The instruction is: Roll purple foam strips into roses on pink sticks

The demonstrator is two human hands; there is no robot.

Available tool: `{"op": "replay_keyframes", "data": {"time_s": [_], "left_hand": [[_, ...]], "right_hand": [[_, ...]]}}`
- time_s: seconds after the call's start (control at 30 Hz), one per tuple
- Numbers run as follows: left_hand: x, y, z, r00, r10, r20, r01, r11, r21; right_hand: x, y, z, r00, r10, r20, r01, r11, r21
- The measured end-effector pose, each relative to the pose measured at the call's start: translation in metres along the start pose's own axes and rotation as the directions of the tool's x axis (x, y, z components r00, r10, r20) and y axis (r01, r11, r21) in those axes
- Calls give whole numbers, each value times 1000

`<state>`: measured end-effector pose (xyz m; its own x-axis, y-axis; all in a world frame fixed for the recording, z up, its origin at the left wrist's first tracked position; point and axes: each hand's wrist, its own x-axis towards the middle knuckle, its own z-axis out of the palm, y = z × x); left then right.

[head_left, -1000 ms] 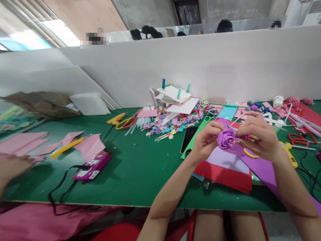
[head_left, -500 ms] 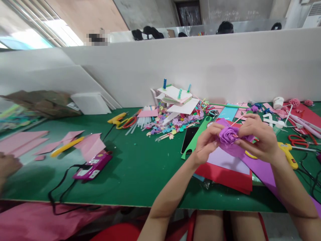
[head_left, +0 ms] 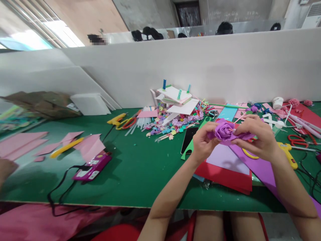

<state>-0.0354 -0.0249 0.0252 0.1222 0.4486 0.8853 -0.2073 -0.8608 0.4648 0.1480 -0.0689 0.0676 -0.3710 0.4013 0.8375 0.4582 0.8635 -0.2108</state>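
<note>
A purple paper rose [head_left: 224,130] with spiralled petals is held up between my two hands. My left hand [head_left: 206,140] pinches its left side, thumb and fingers closed on the paper. On the other side, my right hand [head_left: 255,136] grips the loose end of the purple paper by the flower. A thin pale pink stick [head_left: 239,117] shows behind the right fingers; I cannot tell what holds it. Below the hands lie a lilac sheet [head_left: 225,159], red sheets [head_left: 225,177] and a long purple strip [head_left: 262,174].
A yellow glue gun [head_left: 288,155] and red-handled scissors [head_left: 298,141] lie at the right. A phone [head_left: 188,140] rests beside green foam [head_left: 198,140]. Behind is a heap of small flowers [head_left: 185,118]. At left are a magenta device [head_left: 92,167] and another person's hand [head_left: 7,169].
The rose has turned so its spiral shows more fully, and it has moved slightly left and up with my left hand. The other person's hand at the far left has drawn back.
</note>
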Motion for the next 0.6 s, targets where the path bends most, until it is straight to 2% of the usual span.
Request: {"op": "replay_keyframes", "data": {"time_s": [0.13,0.37,0.6], "left_hand": [[-1,-2,0,999,-19,-45,18,1000,-11],[-1,-3,1,998,-47,-41,44,996,-84],[-2,-4,1,994,-90,-69,85,994,-72]], "right_hand": [[-2,2,-7,999,15,45,-15,1000,-9],[-2,-2,-7,999,30,33,-31,999,27],[-2,-3,-6,997,43,67,-46,998,44]]}}
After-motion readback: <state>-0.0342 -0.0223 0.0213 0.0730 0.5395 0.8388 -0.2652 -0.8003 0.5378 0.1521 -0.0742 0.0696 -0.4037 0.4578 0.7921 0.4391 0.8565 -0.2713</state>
